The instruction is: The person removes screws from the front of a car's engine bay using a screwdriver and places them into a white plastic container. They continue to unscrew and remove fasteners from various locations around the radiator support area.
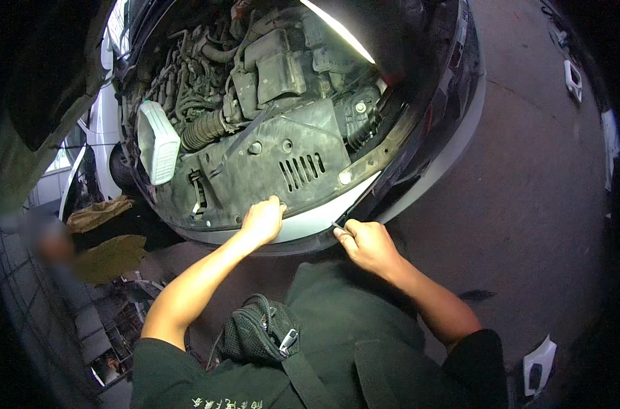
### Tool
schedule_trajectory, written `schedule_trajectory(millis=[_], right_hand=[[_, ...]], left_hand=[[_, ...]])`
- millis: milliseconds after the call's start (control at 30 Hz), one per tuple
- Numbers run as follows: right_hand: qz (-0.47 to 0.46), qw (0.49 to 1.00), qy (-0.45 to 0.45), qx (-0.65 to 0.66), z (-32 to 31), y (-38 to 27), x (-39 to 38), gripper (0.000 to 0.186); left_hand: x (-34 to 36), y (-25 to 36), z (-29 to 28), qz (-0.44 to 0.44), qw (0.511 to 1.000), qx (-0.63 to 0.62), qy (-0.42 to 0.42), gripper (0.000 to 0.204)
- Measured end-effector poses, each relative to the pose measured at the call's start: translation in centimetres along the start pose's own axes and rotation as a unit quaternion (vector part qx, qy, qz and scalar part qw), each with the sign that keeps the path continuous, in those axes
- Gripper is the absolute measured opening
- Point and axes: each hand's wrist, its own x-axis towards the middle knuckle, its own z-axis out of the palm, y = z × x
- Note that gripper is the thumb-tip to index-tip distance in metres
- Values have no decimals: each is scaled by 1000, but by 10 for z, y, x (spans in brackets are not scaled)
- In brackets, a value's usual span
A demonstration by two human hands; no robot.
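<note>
My left hand [264,221] rests at the front edge of the black plastic radiator cover [259,174], its fingers curled closed beside a small round spot on that edge. What they grip, if anything, is hidden. Just below lies the white bumper [313,219] of a car with its bonnet up. To the right my right hand [368,247] is closed around a thin dark tool [337,227]. The tool's short tip points at the gap between the bumper and the dark headlight area. Most of its length disappears inside the fist.
A pale, box-shaped plastic part [158,143] leans on the engine bay's left side. Behind the cover sits a dusty engine [269,65], under a bright light bar [341,31]. Loose white trim pieces [539,365] lie on the floor at right. A blurred person [51,242] is at left.
</note>
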Motion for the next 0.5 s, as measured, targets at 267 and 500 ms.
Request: schedule_trajectory(millis=[267, 500], right_hand=[[-4, 1000, -6, 18, 10, 2, -8, 35], [28, 999, -1, 43, 8, 11, -12, 34]], left_hand=[[3, -28, -9, 240, 966, 99, 18, 24], [11, -13, -11, 76, 993, 75, -44, 33]])
